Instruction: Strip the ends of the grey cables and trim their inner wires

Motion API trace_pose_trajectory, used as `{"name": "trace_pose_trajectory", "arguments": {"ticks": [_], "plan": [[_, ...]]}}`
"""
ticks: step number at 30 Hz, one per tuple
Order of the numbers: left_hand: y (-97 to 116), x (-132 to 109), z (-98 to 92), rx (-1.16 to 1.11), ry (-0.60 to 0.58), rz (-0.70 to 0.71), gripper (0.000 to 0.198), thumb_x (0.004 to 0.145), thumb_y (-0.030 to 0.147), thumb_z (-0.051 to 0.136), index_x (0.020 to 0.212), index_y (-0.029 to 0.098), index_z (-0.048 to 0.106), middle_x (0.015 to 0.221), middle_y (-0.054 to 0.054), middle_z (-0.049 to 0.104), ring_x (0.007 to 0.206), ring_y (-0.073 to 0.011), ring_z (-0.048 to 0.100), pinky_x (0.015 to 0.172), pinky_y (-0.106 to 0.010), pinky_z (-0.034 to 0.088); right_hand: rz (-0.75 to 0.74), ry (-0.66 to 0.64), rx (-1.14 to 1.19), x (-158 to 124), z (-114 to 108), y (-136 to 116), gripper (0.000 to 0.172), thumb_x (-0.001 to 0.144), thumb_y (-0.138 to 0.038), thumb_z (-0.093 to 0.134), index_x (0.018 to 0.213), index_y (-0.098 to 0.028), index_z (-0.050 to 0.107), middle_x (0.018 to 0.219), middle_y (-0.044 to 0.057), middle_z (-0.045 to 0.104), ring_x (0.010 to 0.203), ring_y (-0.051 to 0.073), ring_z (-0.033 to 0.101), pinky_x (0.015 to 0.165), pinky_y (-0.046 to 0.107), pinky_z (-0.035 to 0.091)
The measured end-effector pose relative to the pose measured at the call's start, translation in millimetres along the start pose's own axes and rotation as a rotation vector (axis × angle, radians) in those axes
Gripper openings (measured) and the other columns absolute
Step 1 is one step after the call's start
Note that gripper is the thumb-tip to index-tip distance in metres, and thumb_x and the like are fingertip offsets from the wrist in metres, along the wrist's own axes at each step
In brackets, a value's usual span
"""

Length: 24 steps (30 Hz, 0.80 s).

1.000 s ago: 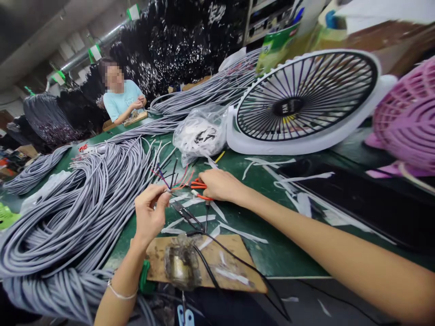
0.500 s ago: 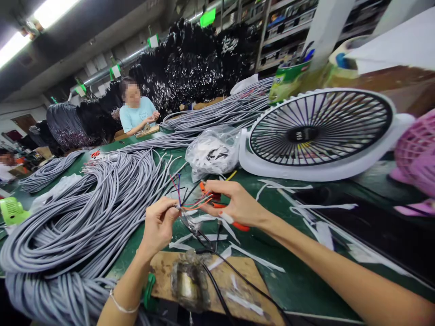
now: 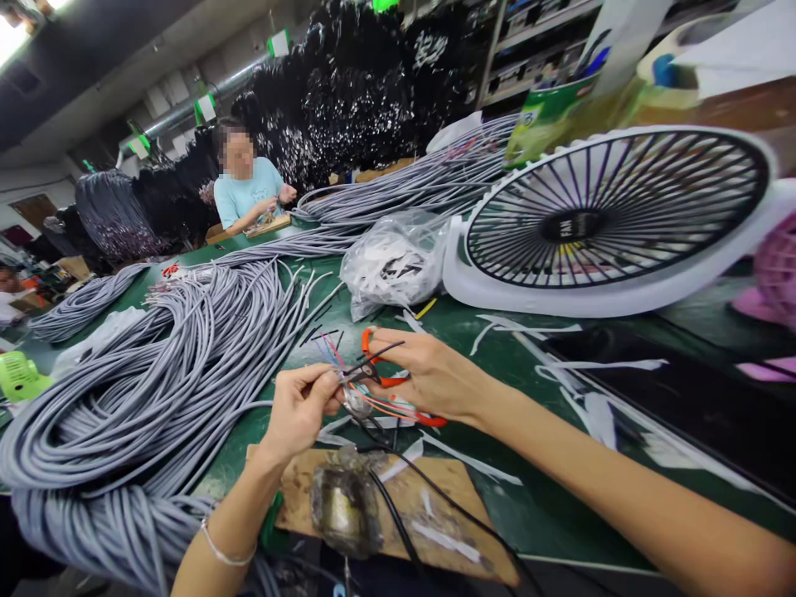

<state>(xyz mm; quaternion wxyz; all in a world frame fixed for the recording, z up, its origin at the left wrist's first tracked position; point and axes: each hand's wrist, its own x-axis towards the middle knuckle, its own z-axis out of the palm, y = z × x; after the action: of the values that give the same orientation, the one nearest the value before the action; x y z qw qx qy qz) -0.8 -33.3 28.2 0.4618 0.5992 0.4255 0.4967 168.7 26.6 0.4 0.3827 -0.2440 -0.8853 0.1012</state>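
My left hand pinches the stripped end of a cable, where thin coloured wires fan out. Orange-handled cutters sit in my right hand, their metal jaws at the base of the wires close to my left fingertips. A dark strand sticks up past the jaws. Below the hands, a metal device wrapped in clear film rests on a brown board, with black cords running across it.
Big coils of grey cable cover the left of the green table. A plastic bag of small parts, a white fan and paper strips lie ahead and to the right. Across the table sits another person.
The cutters have turned and moved left, bringing their jaws to the wires by my left fingers. Coloured wires now hang lower right. The view has shifted slightly.
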Motion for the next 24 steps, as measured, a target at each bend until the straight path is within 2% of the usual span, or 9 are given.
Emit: {"name": "trace_pose_trajectory", "arguments": {"ticks": [4,6,10,13,17,19,21,22,24], "plan": [[-6.8,1.5,-1.2,-0.119,-0.009,-0.075,0.048,0.065,0.054,0.064,0.051,0.013,0.044,0.047,0.006,0.028,0.041,-0.0014,0.02,0.038,-0.018,0.016,0.071,-0.065,-0.063,-1.3,5.7,1.5,0.007,0.077,-0.024,0.052,0.076,-0.018,0.056,0.08,0.007,0.064,0.074,0.017,0.059,0.07,0.026,0.046],[-8.1,1.6,-1.7,-0.131,-0.009,-0.081,0.048,0.066,0.053,0.064,0.05,0.014,0.042,0.047,0.006,0.027,0.041,-0.0013,0.02,0.038,-0.018,0.016,0.071,-0.061,-0.123,-2.0,6.1,0.7,0.009,0.077,-0.025,0.052,0.073,-0.018,0.055,0.078,0.007,0.064,0.072,0.017,0.059,0.066,0.026,0.045],[-2.9,1.5,-2.2,-0.103,-0.012,-0.05,0.05,0.066,0.054,0.064,0.049,0.014,0.039,0.047,0.006,0.027,0.041,-0.0017,0.022,0.038,-0.018,0.017,0.014,0.01,-0.245,-3.9,4.3,-3.0,0.021,0.081,-0.03,0.044,0.065,-0.019,0.052,0.061,0.005,0.059,0.054,0.014,0.053,0.05,0.024,0.036],[0.3,0.6,-1.5,-0.074,-0.006,-0.055,0.05,0.064,0.056,0.064,0.049,0.014,0.041,0.046,0.006,0.029,0.041,-0.002,0.023,0.037,-0.018,0.017,0.021,0.041,-0.24,-5.5,5.4,-4.8,0.028,0.083,-0.032,0.039,0.059,-0.02,0.047,0.052,0.002,0.053,0.048,0.012,0.047,0.047,0.024,0.031],[-5.1,1.6,1.2,-0.104,0.01,-0.067,0.048,0.062,0.056,0.066,0.054,0.012,0.05,0.045,0.006,0.034,0.04,-0.0019,0.025,0.038,-0.018,0.019,0.056,0.063,-0.21,-6.5,8.1,-3.0,0.036,0.085,-0.037,0.035,0.053,-0.021,0.04,0.046,0.001,0.048,0.042,0.01,0.04,0.045,0.023,0.027],[-4.8,3.2,0.2,-0.119,0.041,-0.061,0.047,0.059,0.055,0.068,0.059,0.01,0.056,0.046,0.005,0.039,0.04,-0.002,0.028,0.038,-0.018,0.022,0.134,0.084,-0.254,-5.3,6.6,-0.7,0.039,0.085,-0.037,0.034,0.05,-0.02,0.04,0.047,0.002,0.05,0.043,0.01,0.043,0.046,0.023,0.028],[4.5,2.0,-6.7,-0.115,0.112,-0.012,0.044,0.058,0.052,0.071,0.063,0.01,0.061,0.047,0.003,0.044,0.04,-0.0027,0.032,0.037,-0.018,0.025,0.274,0.074,-0.333,-2.4,2.9,1.8,0.038,0.084,-0.036,0.036,0.052,-0.019,0.045,0.053,0.005,0.056,0.048,0.012,0.049,0.049,0.023,0.031],[13.3,-1.2,-13.0,-0.105,0.174,0.044,0.041,0.058,0.049,0.072,0.066,0.01,0.063,0.048,0.003,0.046,0.04,-0.0033,0.035,0.038,-0.018,0.027,0.36,0.041,-0.377,-0.6,0.7,2.8,0.036,0.084,-0.036,0.038,0.055,-0.018,0.049,0.057,0.006,0.059,0.053,0.013,0.053,0.051,0.023,0.032],[36.9,-15.9,-31.3,-0.045,0.334,0.196,0.033,0.063,0.044,0.071,0.073,0.013,0.066,0.052,0.001,0.05,0.042,-0.0048,0.04,0.039,-0.018,0.031,0.522,-0.122,-0.456,2.9,-2.7,4.0,0.032,0.084,-0.037,0.041,0.067,-0.017,0.059,0.07,0.008,0.065,0.065,0.017,0.059,0.055,0.024,0.034]]}}
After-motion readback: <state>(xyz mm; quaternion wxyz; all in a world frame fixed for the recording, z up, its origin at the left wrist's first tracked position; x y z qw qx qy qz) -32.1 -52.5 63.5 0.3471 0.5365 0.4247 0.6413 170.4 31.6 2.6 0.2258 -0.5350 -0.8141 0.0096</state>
